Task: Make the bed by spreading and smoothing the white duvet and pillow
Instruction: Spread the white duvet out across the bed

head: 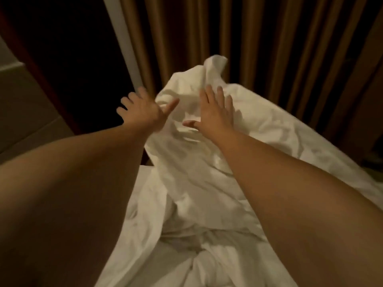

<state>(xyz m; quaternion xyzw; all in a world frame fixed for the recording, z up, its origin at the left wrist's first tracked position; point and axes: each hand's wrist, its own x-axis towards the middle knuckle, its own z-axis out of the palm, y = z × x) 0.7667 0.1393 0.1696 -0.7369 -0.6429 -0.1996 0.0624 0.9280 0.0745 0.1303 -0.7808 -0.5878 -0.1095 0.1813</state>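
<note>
Reaching left hand (pixel 141 112), right hand (pixel 215 112), fingers splayed

The duvet (pixel 199 172) lies rumpled across the bed, its far corner bunched up in front of the curtain (pixel 259 48) behind. The left hand (pixel 141 112) reaches out just left of that corner, while the right hand (pixel 215 112) is over it, both arms stretched forward above the bedding.
</note>
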